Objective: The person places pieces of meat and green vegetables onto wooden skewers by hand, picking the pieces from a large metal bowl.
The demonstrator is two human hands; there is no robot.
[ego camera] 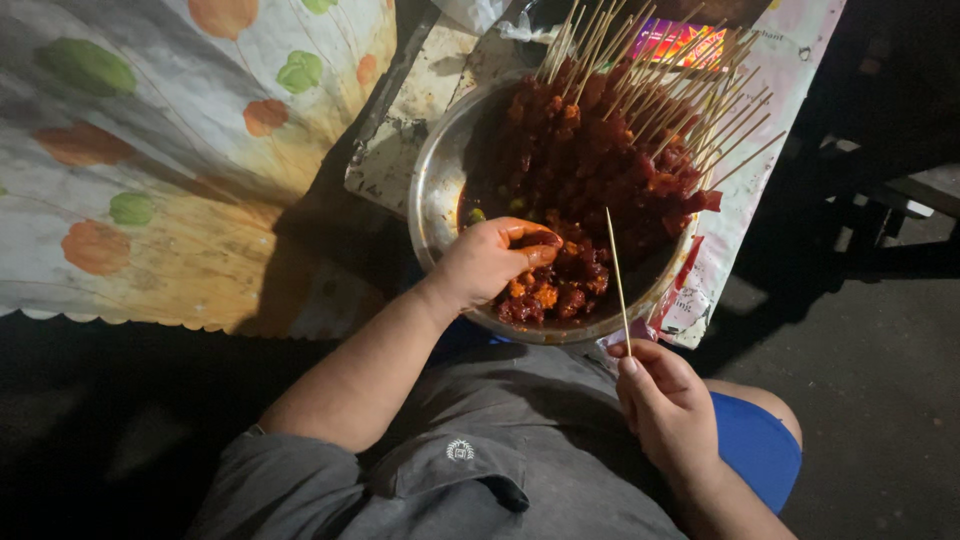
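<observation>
A bare bamboo skewer (617,280) is pinched upright between the thumb and fingertips of the right hand (668,405), just outside the near rim of the metal bowl (432,190). The fingers of the left hand (488,262) are curled into the bowl, closed on red marinated meat chunks (560,290) (exactly which piece is gripped cannot be told). At the bowl's far side, loaded skewers (650,95) are heaped, sticks fanning outward. Left of the bowl, a floral cloth (150,160) is spread.
</observation>
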